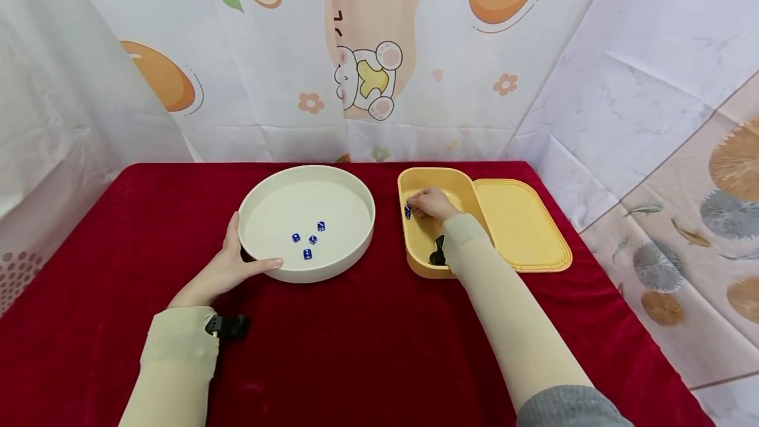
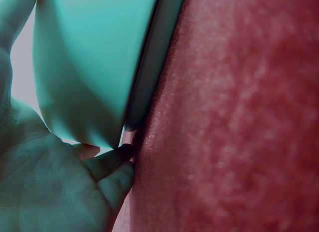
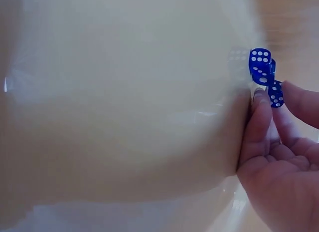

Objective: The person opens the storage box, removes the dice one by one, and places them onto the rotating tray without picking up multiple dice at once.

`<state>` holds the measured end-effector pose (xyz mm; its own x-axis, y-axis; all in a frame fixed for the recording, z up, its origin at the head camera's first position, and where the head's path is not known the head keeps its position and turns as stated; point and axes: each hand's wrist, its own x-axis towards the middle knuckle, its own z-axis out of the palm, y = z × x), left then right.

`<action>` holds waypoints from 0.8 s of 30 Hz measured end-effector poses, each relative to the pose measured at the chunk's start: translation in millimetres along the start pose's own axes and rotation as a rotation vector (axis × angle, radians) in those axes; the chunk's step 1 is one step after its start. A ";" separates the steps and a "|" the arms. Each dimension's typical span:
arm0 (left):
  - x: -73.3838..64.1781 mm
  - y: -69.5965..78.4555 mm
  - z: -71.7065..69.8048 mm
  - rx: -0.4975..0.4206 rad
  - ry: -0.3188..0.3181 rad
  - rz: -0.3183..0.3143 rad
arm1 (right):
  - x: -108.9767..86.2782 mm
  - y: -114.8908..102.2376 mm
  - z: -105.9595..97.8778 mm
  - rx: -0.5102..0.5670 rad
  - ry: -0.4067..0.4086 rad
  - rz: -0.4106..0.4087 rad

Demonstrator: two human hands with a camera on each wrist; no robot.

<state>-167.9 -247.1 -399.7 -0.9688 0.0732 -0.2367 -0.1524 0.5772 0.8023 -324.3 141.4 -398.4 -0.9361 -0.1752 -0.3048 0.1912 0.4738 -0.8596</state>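
Note:
A round white tray (image 1: 308, 198) stands on the left, with several blue dice (image 1: 313, 240) lying inside it. My left hand (image 1: 225, 269) holds the tray's near left side; its thumb lies at the front rim, and in the left wrist view fingers curl at the lower edge of the wall. Inside a yellow box (image 1: 422, 242), my right hand (image 1: 434, 203) pinches a blue die (image 3: 275, 94) between thumb and fingers at the left wall. Another white-dotted blue die (image 3: 260, 65) touches it, with part of one more behind.
A black object (image 1: 437, 253), partly covered by the right sleeve, is at the box's near end. The yellow lid (image 1: 524, 226) lies flat to the right of the box. Red cloth (image 1: 356, 348) covers the table, and printed curtains (image 1: 284, 45) hang behind it.

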 end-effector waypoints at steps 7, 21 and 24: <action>0.3 1.0 0.0 0.008 -0.002 0.000 | -1.4 -5.1 -2.3 0.129 -0.031 0.025; -2.5 4.3 0.3 0.005 0.003 0.000 | -2.8 -12.0 -8.0 0.306 0.075 0.043; -2.7 4.9 0.4 0.004 0.005 0.007 | -4.0 -14.6 -11.9 0.324 0.111 0.033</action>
<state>-165.9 -244.2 -395.3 -0.9708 0.0732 -0.2283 -0.1448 0.5801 0.8016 -326.8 145.4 -379.8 -0.9509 -0.0613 -0.3034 0.2890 0.1753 -0.9411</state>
